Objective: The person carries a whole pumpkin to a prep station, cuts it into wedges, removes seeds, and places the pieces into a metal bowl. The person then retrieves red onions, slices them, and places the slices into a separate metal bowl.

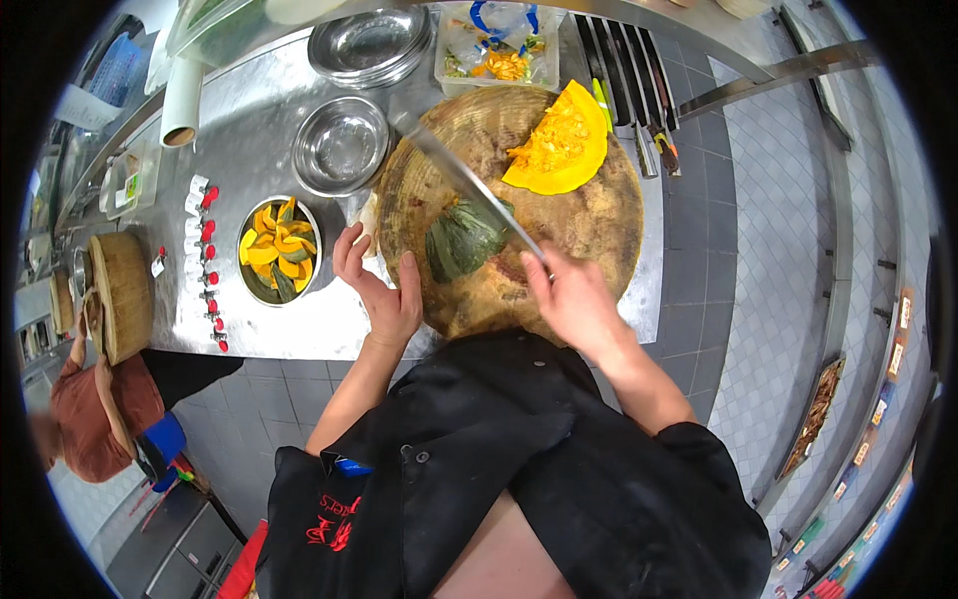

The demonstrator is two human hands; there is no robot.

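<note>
My right hand [575,299] grips the handle of a kitchen knife [471,180], whose long blade slants up to the left, blurred at its tip. The blade passes above a green-skinned pumpkin piece [464,243] that lies skin up on a round wooden chopping block [591,247]. At the block's left edge my left hand [382,288] is raised, fingers apart, holding nothing. A larger pumpkin wedge [569,142] with orange flesh and seeds rests at the block's upper right. Left of my left hand, a steel bowl [317,288] holds cut pumpkin pieces [278,247].
Metal bowls [340,146] stand behind the block, near a plastic tub [498,81] of scraps and seeds. Several knives [625,75] sit in a rack at the back right. Clips with red parts [209,251] line the steel table [254,168]. Another person [112,419] works at far left.
</note>
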